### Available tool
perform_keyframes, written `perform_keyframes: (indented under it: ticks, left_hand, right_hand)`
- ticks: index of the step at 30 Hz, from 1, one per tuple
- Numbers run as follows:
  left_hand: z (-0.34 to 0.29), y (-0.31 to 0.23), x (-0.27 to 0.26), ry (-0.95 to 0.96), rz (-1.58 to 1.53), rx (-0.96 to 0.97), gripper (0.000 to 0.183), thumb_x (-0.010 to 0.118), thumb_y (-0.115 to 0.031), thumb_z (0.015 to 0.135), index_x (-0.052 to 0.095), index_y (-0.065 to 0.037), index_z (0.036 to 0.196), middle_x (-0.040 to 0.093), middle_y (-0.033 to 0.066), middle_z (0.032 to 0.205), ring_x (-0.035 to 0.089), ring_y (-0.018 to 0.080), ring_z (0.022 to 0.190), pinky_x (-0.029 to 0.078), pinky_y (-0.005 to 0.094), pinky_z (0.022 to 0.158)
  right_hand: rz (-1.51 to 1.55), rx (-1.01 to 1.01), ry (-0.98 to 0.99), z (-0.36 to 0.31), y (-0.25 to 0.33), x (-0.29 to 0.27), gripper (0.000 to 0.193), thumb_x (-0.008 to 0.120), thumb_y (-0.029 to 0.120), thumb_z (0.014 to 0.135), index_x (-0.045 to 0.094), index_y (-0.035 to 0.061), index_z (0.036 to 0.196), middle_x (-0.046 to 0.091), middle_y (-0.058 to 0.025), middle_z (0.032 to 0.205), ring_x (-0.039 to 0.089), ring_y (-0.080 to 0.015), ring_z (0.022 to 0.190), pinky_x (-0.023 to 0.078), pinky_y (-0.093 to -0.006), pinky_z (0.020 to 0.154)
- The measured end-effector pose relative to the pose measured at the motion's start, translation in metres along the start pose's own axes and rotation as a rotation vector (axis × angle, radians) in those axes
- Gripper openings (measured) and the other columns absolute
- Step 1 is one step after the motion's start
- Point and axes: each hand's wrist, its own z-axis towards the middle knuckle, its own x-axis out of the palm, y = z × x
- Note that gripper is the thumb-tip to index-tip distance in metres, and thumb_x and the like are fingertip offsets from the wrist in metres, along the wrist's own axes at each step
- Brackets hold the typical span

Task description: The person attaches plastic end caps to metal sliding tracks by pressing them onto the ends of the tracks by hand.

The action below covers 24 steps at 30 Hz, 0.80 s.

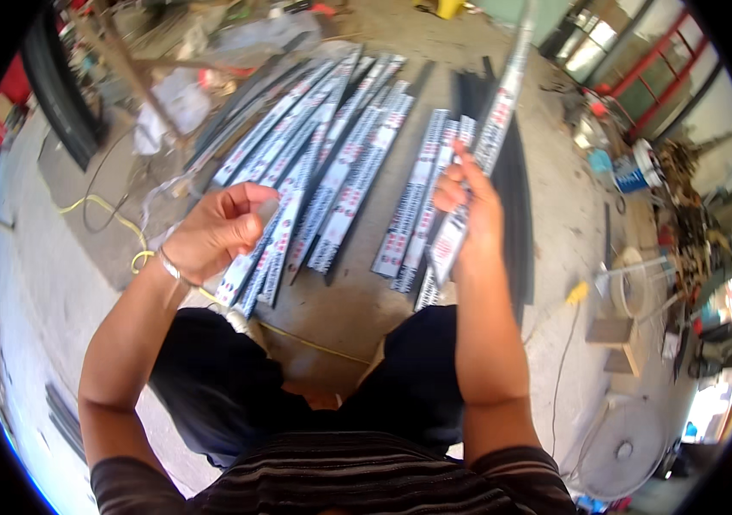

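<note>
My left hand (213, 230) is raised at the left, thumb and forefinger pinched on a small whitish translucent piece (268, 209) whose kind I cannot make out. A bracelet circles that wrist. On the right, my right hand (479, 199) is closed around a long, narrow metal-looking strip (501, 107) covered in printed film. The strip slants up and away, and its near end (446, 247) sticks out below my fingers. Beneath and between the hands, several similar film-covered strips (357, 184) lie side by side on the floor. A smaller group of strips (415, 206) is nearest my right hand.
Dark bare strips (516, 215) lie right of the bundles. A yellow cord (139, 240) runs over the floor at left. A white bucket (636, 167), a wooden stool (613, 336), a round fan (619, 451) and clutter line the right side. Plastic sheeting (181, 103) lies far left.
</note>
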Motion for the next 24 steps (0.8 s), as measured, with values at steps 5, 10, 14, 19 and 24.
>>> perform_keyframes:
  ticks: [5,10,14,19,24]
  left_hand:
    - [0.011,0.014,0.106,0.12,-0.159,0.02,0.043,0.071,-0.012,0.083,0.057,-0.006,0.123,0.061,0.0,0.097,0.054,0.0066,0.076,0.044,0.0205,0.069]
    - [0.024,0.035,0.131,0.046,-0.056,0.034,0.033,0.068,-0.012,0.086,0.057,-0.003,0.115,0.062,0.0023,0.092,0.057,0.0078,0.076,0.048,0.0222,0.07]
    - [0.025,0.043,0.137,0.014,0.081,0.12,0.023,0.068,-0.012,0.087,0.058,-0.002,0.104,0.062,0.0037,0.088,0.058,0.0071,0.072,0.05,0.0217,0.066]
    - [0.034,0.057,0.14,-0.022,0.081,0.149,0.021,0.069,-0.01,0.085,0.058,-0.002,0.1,0.061,0.0033,0.088,0.059,0.0089,0.074,0.05,0.0222,0.068]
    - [0.017,0.061,0.122,0.316,0.97,0.147,0.012,0.07,-0.006,0.082,0.063,-0.005,0.091,0.063,0.0025,0.083,0.06,0.0073,0.072,0.049,0.0223,0.066]
  right_hand:
    - [0.216,0.046,0.023,-0.008,0.004,0.008,0.022,0.055,0.007,0.091,0.051,-0.0011,0.111,0.048,-0.0046,0.074,0.041,-0.0079,0.053,0.034,-0.0212,0.046]
    - [0.232,0.043,0.011,-0.004,0.003,-0.003,0.02,0.055,0.008,0.091,0.052,-0.0006,0.109,0.049,-0.0048,0.073,0.041,-0.0085,0.053,0.035,-0.0226,0.049]
    - [0.176,0.011,-0.033,-0.004,0.003,-0.003,0.021,0.055,0.008,0.092,0.05,-0.0004,0.11,0.05,-0.0053,0.073,0.041,-0.0089,0.053,0.035,-0.0232,0.049]
    - [0.105,-0.071,-0.034,-0.004,-0.003,0.003,0.025,0.055,0.009,0.092,0.048,0.0004,0.114,0.049,-0.0053,0.073,0.041,-0.0092,0.053,0.035,-0.0242,0.048]
    - [0.068,-0.125,-0.059,-0.002,0.002,0.004,0.028,0.055,0.009,0.092,0.046,0.0007,0.116,0.048,-0.005,0.073,0.04,-0.0092,0.053,0.035,-0.0242,0.048]
